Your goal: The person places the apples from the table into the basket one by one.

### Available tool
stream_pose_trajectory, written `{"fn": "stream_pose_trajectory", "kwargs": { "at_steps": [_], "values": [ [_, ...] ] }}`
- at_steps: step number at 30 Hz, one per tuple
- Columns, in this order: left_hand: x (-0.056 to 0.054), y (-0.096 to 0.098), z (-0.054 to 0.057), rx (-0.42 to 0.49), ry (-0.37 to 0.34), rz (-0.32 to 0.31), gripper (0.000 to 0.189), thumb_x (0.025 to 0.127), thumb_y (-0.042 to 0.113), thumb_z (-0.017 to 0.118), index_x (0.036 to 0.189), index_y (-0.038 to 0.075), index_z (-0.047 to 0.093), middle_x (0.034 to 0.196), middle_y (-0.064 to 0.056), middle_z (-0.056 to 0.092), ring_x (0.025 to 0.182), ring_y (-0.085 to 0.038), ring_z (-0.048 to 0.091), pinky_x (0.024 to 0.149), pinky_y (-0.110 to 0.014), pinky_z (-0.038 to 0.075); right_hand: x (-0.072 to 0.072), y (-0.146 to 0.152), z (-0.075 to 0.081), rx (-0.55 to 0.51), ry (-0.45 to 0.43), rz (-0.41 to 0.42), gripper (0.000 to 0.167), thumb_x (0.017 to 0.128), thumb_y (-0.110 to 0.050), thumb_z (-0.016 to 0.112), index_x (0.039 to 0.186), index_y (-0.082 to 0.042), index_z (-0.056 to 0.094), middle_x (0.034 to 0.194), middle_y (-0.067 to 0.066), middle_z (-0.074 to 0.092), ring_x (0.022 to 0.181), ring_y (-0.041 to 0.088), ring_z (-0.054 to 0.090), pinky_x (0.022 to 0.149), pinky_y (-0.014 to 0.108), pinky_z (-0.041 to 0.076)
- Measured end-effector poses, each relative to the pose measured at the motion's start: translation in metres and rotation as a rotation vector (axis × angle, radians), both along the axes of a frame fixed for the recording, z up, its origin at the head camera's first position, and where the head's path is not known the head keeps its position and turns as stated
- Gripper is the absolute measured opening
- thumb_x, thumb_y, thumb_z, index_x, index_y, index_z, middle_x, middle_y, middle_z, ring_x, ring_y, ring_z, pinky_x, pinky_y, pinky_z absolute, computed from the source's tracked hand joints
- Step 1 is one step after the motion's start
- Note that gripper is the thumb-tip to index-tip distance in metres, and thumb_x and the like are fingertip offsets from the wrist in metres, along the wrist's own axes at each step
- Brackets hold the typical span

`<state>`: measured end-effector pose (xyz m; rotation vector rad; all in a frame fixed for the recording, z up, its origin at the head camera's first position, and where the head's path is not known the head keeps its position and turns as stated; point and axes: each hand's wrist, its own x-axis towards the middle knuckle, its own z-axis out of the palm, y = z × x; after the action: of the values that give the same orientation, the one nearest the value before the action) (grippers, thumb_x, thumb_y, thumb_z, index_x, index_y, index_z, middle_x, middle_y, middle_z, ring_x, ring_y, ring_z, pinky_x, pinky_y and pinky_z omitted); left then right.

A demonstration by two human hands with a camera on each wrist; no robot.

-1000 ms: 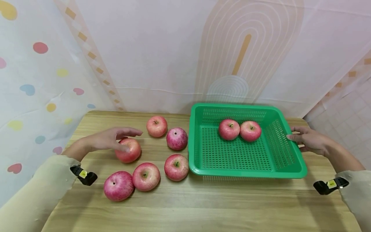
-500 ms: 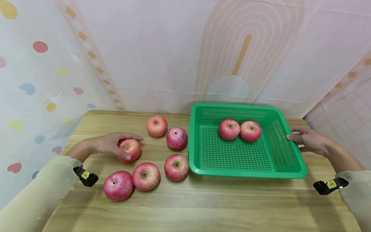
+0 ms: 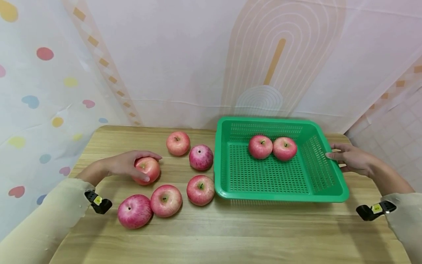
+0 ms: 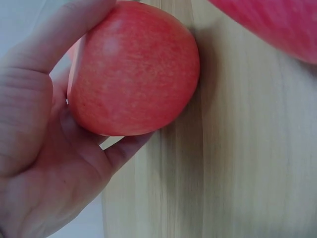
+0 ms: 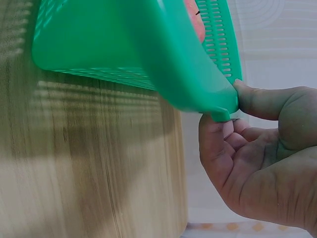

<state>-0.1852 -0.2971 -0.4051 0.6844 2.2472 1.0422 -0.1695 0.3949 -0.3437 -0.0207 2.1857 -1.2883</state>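
Observation:
A pinkish-red apple on the left of the table is gripped by my left hand, with the thumb along its near side and the fingers round its far side. In the left wrist view that apple fills the curve of the hand, low over the wood. My right hand pinches the right rim of a green plastic basket. Seen from the right wrist, the thumb lies over the rim and the curled fingers of the hand sit under it. Two red apples lie side by side inside the basket.
Between my left hand and the basket lie several more apples: a pale red one, a dark pink one and one by the basket corner. Nearer me, a striped apple touches another. A patterned cloth hangs behind the table.
My left hand has lowered from above the apple and closed its thumb and fingers round it. The right hand, the basket and the other apples stay in place.

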Motion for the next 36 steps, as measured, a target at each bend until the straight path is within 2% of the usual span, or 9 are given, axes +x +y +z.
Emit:
{"fn": "stream_pose_trajectory", "kwargs": {
  "at_steps": [10,20,25,30,36],
  "values": [
    [0.001,0.002,0.003,-0.079,0.006,0.026,0.055,0.087,0.028,0.081,0.135,0.012,0.06,0.125,-0.003,0.064,0.112,-0.019,0.058,0.095,-0.029,0.047,0.001,-0.001,0.0,0.008,0.003,-0.002,0.039,0.111,-0.012,0.042,0.14,0.011,0.032,0.104,0.002,0.065,0.091,0.016,0.069,0.08,0.039,0.059],
    [-0.002,0.002,0.006,-0.102,-0.042,0.051,0.054,0.09,0.027,0.078,0.136,0.008,0.057,0.121,-0.007,0.065,0.108,-0.022,0.061,0.092,-0.033,0.05,0.001,0.0,0.0,0.017,0.004,-0.001,0.039,0.11,-0.014,0.044,0.14,0.01,0.034,0.104,0.002,0.065,0.091,0.017,0.069,0.08,0.04,0.058],
    [-0.004,-0.001,0.011,-0.079,-0.034,0.079,0.052,0.09,0.027,0.078,0.132,0.007,0.056,0.118,-0.007,0.064,0.108,-0.021,0.059,0.092,-0.031,0.049,0.001,-0.001,0.001,0.028,0.005,-0.005,0.041,0.11,-0.013,0.043,0.141,0.011,0.032,0.104,0.003,0.065,0.091,0.017,0.069,0.081,0.04,0.058],
    [-0.005,-0.005,0.016,-0.033,-0.043,0.077,0.044,0.09,0.024,0.077,0.127,0.008,0.058,0.114,-0.007,0.066,0.105,-0.018,0.061,0.09,-0.027,0.049,0.001,-0.001,0.001,0.027,0.002,-0.006,0.039,0.11,-0.013,0.043,0.139,0.011,0.034,0.104,0.003,0.065,0.091,0.016,0.069,0.081,0.039,0.058],
    [-0.006,-0.008,0.02,-0.032,-0.053,0.072,0.049,0.092,0.024,0.074,0.134,0.005,0.058,0.12,-0.007,0.066,0.108,-0.019,0.06,0.091,-0.028,0.05,0.001,-0.001,0.001,0.024,0.002,-0.009,0.039,0.11,-0.013,0.043,0.139,0.011,0.034,0.104,0.003,0.065,0.091,0.017,0.069,0.081,0.04,0.059]
  ]
}}
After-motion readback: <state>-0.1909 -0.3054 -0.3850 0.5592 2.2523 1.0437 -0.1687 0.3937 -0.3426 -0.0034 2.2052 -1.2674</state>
